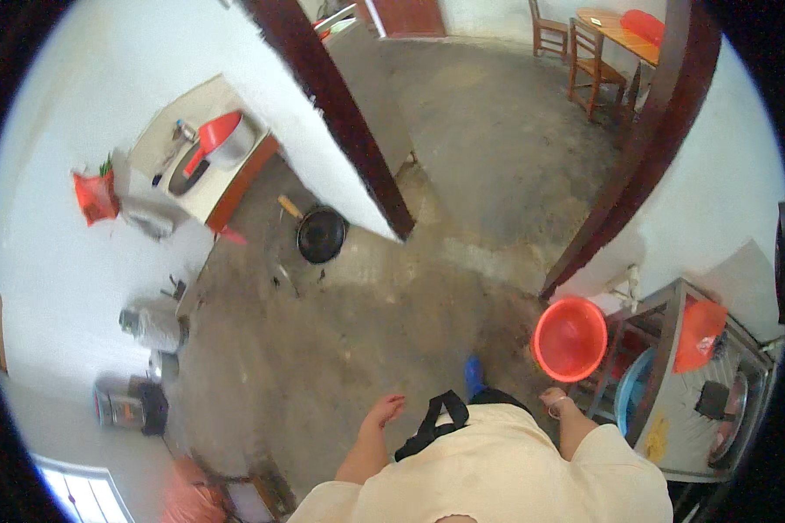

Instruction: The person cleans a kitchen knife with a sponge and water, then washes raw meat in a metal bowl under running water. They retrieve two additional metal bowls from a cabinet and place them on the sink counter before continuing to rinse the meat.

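Observation:
My left hand point(387, 410) hangs over the concrete floor point(314, 366), its fingers loosely bent and a little apart, with nothing seen in it. On the other side of my cream shirt point(484, 457), my right hand point(553, 396) hangs with a bracelet point(553, 410) at the wrist. Its fingers are partly curled and the palm is hidden, so I cannot tell whether it grips anything. Nearest to it is a red plastic basin point(570, 340), just ahead and apart from it. A blue shoe point(474, 376) shows ahead of my body.
To the right stands a metal sink stand point(667, 392) with a red bag point(700, 337) and a blue basin point(634, 386). A wok point(322, 234) lies ahead left, near a counter point(199, 208) with a pot point(235, 147). Ahead, a dark-framed doorway point(628, 176) leads to chairs point(592, 68).

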